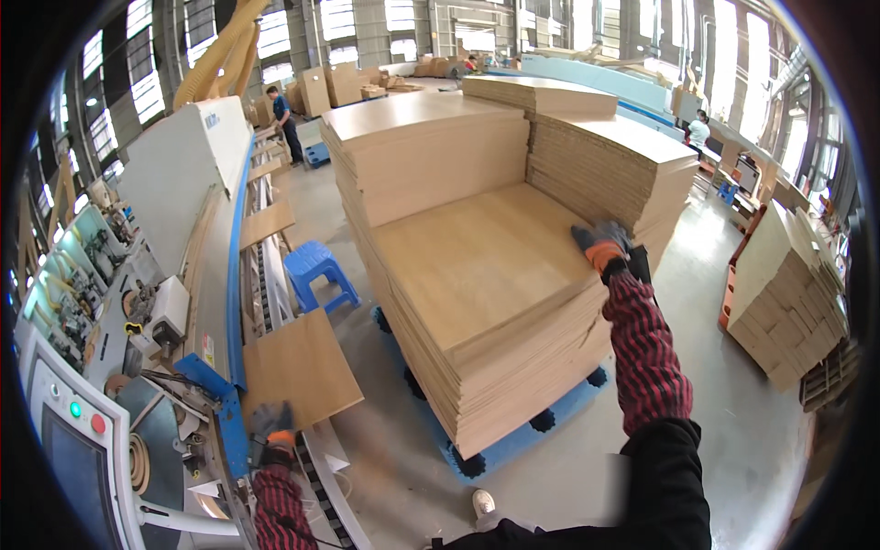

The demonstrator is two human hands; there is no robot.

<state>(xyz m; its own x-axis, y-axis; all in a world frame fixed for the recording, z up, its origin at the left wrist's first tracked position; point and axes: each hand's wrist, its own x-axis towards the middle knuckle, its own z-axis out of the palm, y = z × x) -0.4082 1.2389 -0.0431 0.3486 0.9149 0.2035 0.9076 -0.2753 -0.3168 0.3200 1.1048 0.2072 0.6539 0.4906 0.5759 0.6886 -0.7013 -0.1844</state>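
My left hand (pixel 274 425), in a grey glove with an orange cuff, lies with its fingers stretched out on the near edge of a wood panel (pixel 302 359). That panel rests at the blue-edged side of a long machine (pixel 240 275). My right hand (pixel 601 244), gloved the same way, reaches to the right edge of the top board (pixel 481 257) on a tall stack. Its thumb and fingers look spread at the board's edge; their tips are partly hidden. Below, the stack of boards (pixel 522 367) sits on a blue pallet (pixel 541 434).
Higher board piles (pixel 440 151) rise behind the top board. A blue stool (pixel 321 275) stands between stack and machine. Near my left arm is a control panel (pixel 78 440) with buttons. Another stack (pixel 788 293) stands at right. One co-worker (pixel 286 124) stands far left, another (pixel 698 133) far right.
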